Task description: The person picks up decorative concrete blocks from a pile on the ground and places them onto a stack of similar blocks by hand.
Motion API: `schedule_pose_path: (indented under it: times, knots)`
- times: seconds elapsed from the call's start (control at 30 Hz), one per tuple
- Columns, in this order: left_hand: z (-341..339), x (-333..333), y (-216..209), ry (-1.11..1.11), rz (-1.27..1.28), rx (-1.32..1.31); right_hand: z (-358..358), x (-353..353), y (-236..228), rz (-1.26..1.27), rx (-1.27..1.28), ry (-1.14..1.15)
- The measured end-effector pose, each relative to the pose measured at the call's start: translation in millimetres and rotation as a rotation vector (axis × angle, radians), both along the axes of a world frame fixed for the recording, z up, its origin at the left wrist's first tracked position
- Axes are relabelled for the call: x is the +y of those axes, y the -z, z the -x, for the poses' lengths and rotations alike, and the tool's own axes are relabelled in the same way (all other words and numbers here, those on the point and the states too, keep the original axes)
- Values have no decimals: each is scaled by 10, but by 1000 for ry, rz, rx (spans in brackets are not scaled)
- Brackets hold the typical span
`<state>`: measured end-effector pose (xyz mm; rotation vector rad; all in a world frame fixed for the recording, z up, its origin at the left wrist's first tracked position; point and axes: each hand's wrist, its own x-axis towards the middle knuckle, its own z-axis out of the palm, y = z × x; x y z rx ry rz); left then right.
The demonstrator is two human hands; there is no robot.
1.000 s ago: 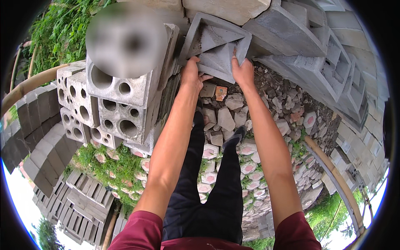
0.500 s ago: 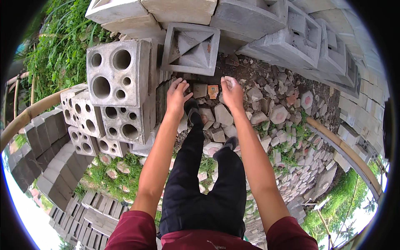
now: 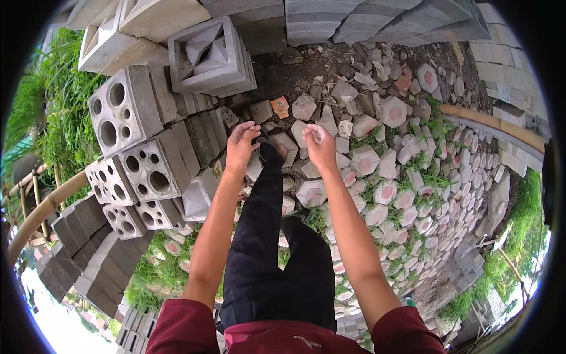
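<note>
My left hand (image 3: 240, 146) hangs in front of me with its fingers loosely bent and apart, holding nothing. My right hand (image 3: 320, 146) is at the same height to its right, fingers half curled and also without a load. Ahead and left of them, a square grey concrete block (image 3: 219, 81) with a pyramid-shaped recess sits on top of a row of similar blocks, apart from both hands. An orange broken piece (image 3: 280, 107) lies on the ground just beyond the gap between my hands.
Concrete blocks with round holes (image 3: 154, 168) are stacked on the left. Grey slabs (image 3: 377, 20) line the far side. Uneven hexagonal pavers (image 3: 394, 111) and rubble cover the ground ahead and right. A bamboo pole (image 3: 495, 125) lies at the right; grass (image 3: 65, 112) grows far left.
My hands have drawn back from the near edge of the square block, which now lies farther to the left in view. The view has turned rightward, and my feet have shifted.
</note>
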<state>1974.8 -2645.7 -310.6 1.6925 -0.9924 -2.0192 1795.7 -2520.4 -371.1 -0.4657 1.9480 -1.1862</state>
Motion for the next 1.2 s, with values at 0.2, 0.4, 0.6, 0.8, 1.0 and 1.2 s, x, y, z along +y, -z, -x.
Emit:
schedule_pose_path:
  times: [0.2,0.4,0.6,0.8,1.0,1.2]
  knots:
    - [401,1005,-279,198,22,53,504,1472,-553,33,93,197]
    - [735,2490,-745,473,44,97,426,3591,-1040,142,128,514]
    - [1300,3526,-1939,779,350,237,146,5541,-2498,147,218,890]
    - [1851,4634,-2845,1238,393,486,-257,6482,-3430,168,265,1115]
    - [2225,5419,-3431,1452,302,568,-501,6677,-3828,227,259,1348]
    - [2810,5951,-3438,1596,272,597,-269,7057,-3986,197,317,1445]
